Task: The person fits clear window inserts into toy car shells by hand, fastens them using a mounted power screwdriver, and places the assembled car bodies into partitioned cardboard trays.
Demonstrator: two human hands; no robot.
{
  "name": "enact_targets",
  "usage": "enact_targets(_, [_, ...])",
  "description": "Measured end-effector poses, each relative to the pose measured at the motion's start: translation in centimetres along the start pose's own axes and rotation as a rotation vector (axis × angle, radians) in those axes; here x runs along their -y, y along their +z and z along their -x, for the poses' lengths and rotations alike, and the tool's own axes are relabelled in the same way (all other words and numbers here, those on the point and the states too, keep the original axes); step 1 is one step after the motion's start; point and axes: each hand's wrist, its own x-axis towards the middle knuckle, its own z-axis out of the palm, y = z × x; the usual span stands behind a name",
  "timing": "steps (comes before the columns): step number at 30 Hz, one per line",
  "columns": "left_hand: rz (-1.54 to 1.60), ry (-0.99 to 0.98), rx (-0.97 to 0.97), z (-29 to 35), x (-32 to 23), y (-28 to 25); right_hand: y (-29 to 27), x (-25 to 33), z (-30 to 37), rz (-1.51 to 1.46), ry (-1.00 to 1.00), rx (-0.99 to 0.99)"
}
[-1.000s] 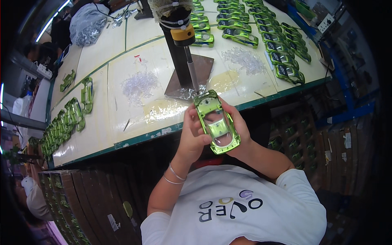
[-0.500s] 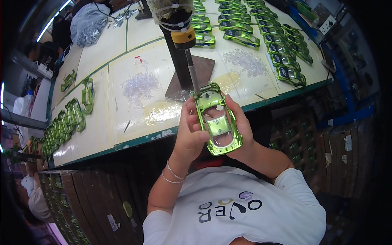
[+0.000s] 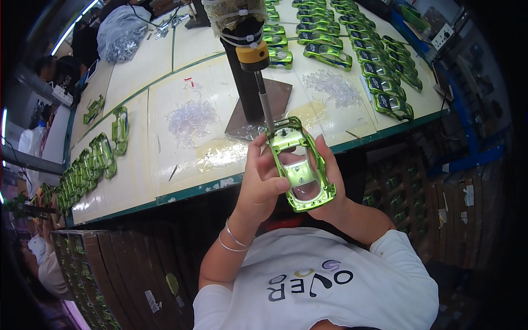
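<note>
Green toy car body shell (image 3: 309,173) held in both bare hands at the table's near edge, hollow side up, far end under the tool. Left hand (image 3: 263,184) grips the shell's left flank, thumb pressed near the middle, fingers curled beneath; two thin silver bangles (image 3: 234,242) on that wrist. Right hand (image 3: 331,190) closes around the right flank, cupping it from outside and below. Yellow-collared upright tool (image 3: 254,58) comes down on a grey shaft; its tip meets the shell's far left corner in view, actual contact cannot be told. Behind it, a dark post (image 3: 246,91) on a brown base plate (image 3: 279,99). Loose clear plastic bits lie either side: left pile (image 3: 192,121), right pile (image 3: 333,89). Finished-looking rows of green car bodies (image 3: 388,85) stand far right; another line of shells (image 3: 91,159) runs along the left of the pale worktable (image 3: 129,184).
</note>
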Motion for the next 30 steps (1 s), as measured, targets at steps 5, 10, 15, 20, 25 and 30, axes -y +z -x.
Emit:
enact_targets(5, [-0.024,0.068,0.006,-0.3,0.8,-0.3,-1.0,-0.3,-0.3,0.040,-0.062,0.014])
enact_targets(10, [-0.055,0.086,-0.007,-0.2,1.4,-0.8,-1.1,-0.1,-0.8,0.071,-0.051,-0.019])
enact_targets(15, [-0.060,0.128,-0.052,0.7,1.1,-0.3,-2.2,0.5,-1.9,0.089,0.068,-0.014])
enact_targets(20, [-0.218,0.223,-0.059,1.9,1.8,-1.0,-2.9,1.8,-2.5,-0.092,0.306,0.199])
enact_targets(25, [-0.334,0.271,0.002,2.6,1.6,-1.0,-2.6,2.2,-2.7,-0.305,0.380,0.150])
enact_targets(30, [-0.356,0.264,0.043,2.8,1.1,-0.6,-2.2,2.5,-2.6,-0.384,0.439,0.193])
